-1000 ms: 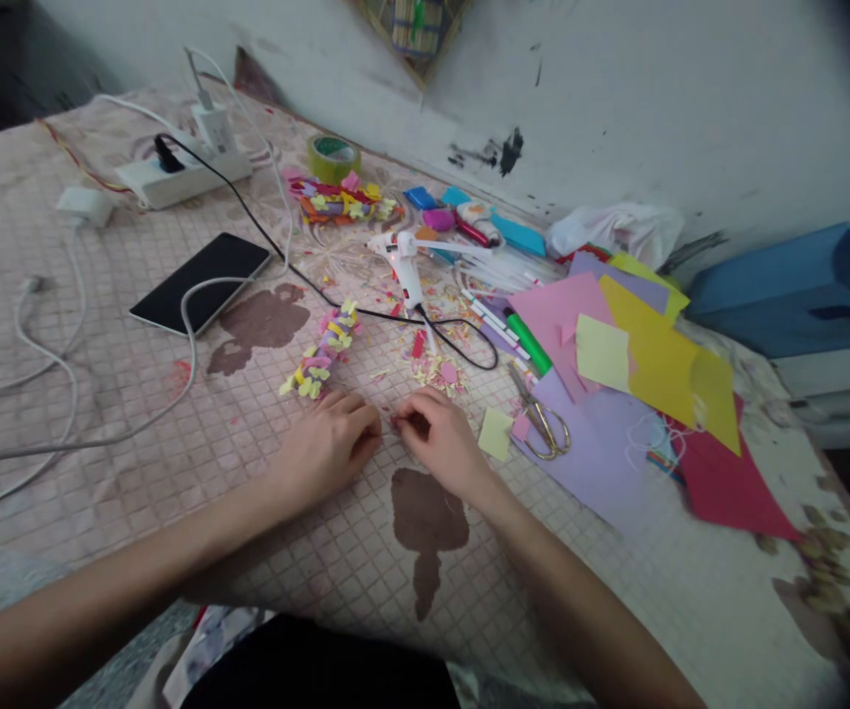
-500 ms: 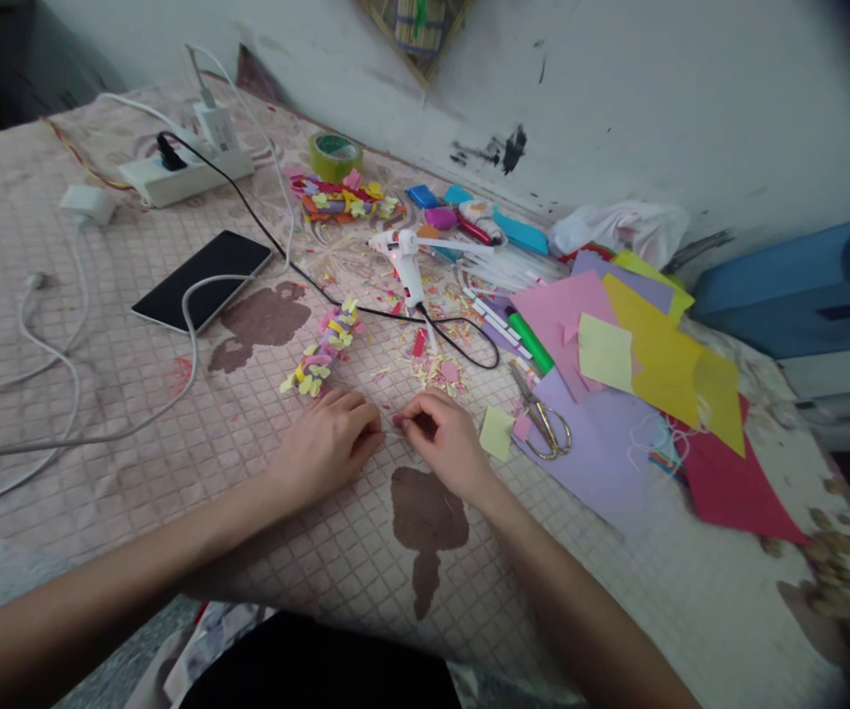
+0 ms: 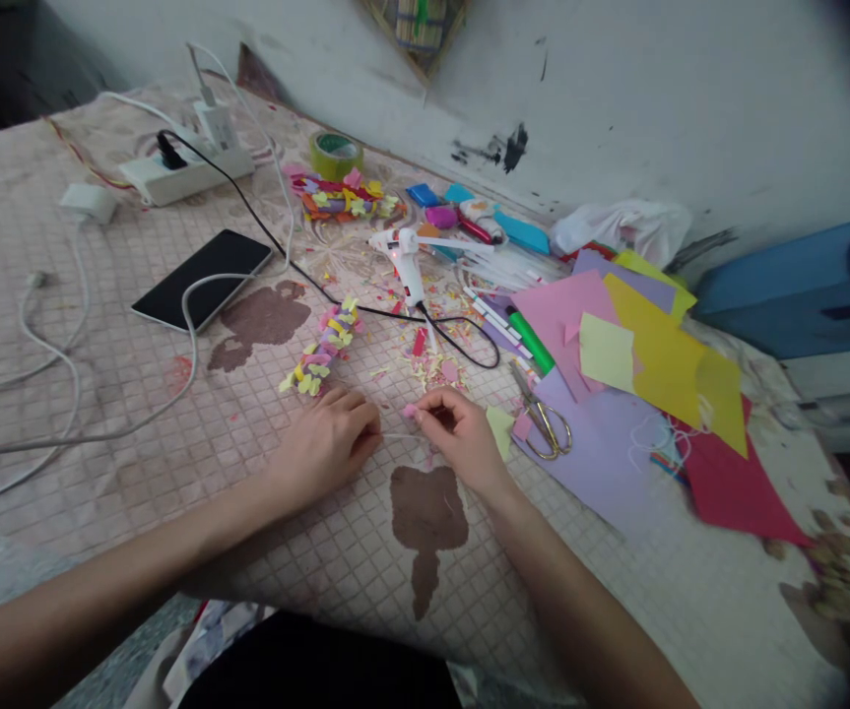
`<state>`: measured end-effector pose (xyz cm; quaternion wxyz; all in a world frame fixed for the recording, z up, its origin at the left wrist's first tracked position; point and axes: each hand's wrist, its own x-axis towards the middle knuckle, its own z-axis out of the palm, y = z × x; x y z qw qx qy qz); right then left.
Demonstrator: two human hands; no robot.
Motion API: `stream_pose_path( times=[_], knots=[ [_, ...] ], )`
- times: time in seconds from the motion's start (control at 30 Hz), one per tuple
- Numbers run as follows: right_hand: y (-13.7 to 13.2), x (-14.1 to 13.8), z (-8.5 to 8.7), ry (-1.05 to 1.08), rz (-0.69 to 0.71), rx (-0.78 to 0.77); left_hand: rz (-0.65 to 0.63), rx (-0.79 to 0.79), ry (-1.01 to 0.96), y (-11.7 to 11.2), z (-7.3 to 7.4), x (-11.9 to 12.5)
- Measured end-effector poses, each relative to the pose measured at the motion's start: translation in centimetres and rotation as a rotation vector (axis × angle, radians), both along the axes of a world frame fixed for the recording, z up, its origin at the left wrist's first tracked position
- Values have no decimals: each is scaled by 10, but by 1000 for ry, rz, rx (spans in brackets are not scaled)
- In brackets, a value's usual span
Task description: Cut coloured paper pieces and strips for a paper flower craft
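Observation:
My left hand (image 3: 325,448) rests on the quilted cloth, its fingers pinched on the end of a thin white thread (image 3: 402,435). The thread runs across to my right hand (image 3: 461,428), whose fingertips pinch a small pink paper scrap (image 3: 411,411). Just above my hands lies a strand of pink and yellow paper pieces (image 3: 319,353). A pale yellow paper square (image 3: 499,431) is partly hidden by my right hand. Paper bits (image 3: 435,370) are scattered just beyond it.
A white glue gun (image 3: 406,258) stands beyond my hands, with its black cord looping nearby. Gold scissors (image 3: 544,425) lie on lilac paper (image 3: 587,463) to the right. Coloured paper sheets, markers, a black phone (image 3: 203,279), a power strip (image 3: 186,175) and white cables surround them.
My right hand has moved to the right, away from my left hand. The white thread now shows longer between them, and the pink scrap is visible at my right fingertips.

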<state>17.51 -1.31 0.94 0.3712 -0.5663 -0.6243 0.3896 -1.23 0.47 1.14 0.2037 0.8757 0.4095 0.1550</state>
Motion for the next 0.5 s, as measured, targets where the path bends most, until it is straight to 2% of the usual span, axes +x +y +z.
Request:
stream_pose_path(
  times=[0.17, 0.27, 0.4, 0.5],
  knots=[
    [1, 4, -1, 131, -62, -70, 17, -93, -101, 0, -1, -1],
    [0, 5, 1, 149, -80, -62, 61, -267, -233, 0, -4, -1],
    [-5, 1, 8, 69, -120, 73, 103, -554, -453, 2, -2, 3],
    [-12, -4, 14, -41, -170, 221, 118, -689, -610, 4, 1, 5]
  ],
)
